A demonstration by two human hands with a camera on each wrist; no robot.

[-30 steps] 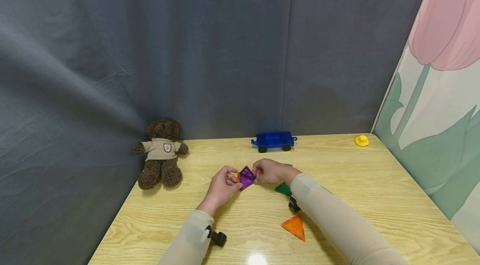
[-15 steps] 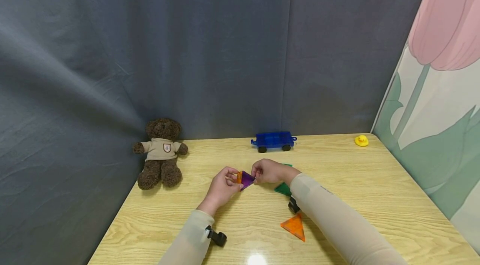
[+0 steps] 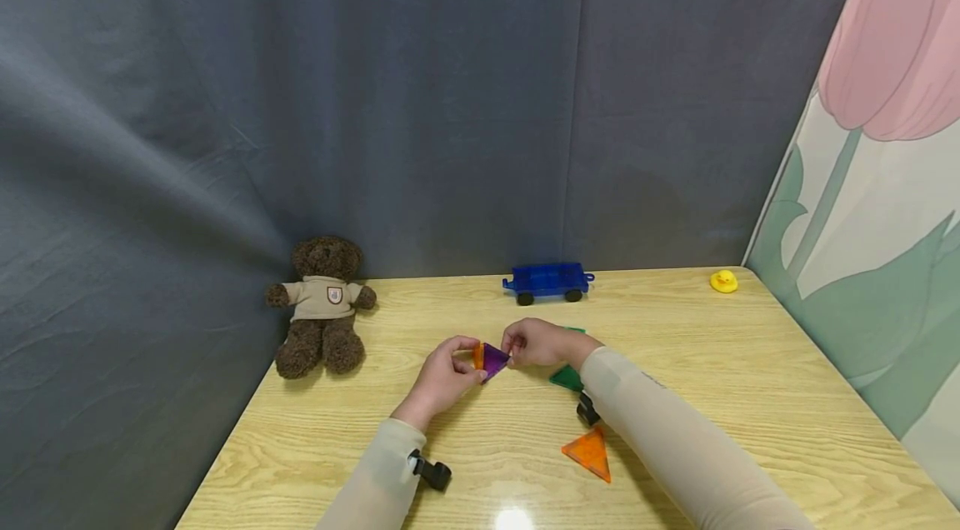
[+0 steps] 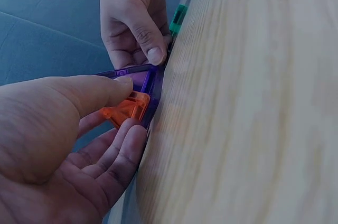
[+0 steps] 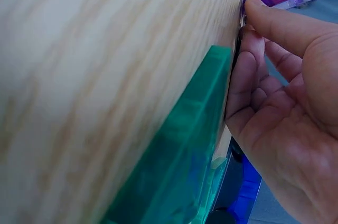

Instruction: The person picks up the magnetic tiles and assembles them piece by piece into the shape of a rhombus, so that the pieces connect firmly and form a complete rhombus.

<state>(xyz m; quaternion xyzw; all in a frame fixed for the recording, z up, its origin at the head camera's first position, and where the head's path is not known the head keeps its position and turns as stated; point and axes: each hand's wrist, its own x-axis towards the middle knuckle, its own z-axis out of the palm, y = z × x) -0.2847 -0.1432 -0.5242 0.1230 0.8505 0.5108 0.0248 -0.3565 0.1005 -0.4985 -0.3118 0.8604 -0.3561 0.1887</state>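
In the head view, a purple triangular magnetic tile (image 3: 494,360) and an orange magnetic tile (image 3: 478,356) stand joined on the table between the hands. My left hand (image 3: 441,377) holds them from the left; the left wrist view shows its thumb and fingers around the orange part (image 4: 128,109) against the purple frame (image 4: 153,87). With thumb and fingertips, my right hand (image 3: 542,342) pinches the right corner of the purple tile. Green translucent tiles (image 3: 567,378) lie partly hidden below the right wrist. Nearer the front is a flat orange triangular tile (image 3: 590,453).
Behind the hands, a blue toy wagon (image 3: 548,281) with black wheels stands near the table's back edge. A brown teddy bear (image 3: 324,313) sits at the left, and a yellow rubber duck (image 3: 723,281) is at the far right corner.
The purple piece has folded from a wider peaked shape into a smaller triangle, and more orange shows beside it. My left fingers have shifted slightly; the right hand has barely moved.
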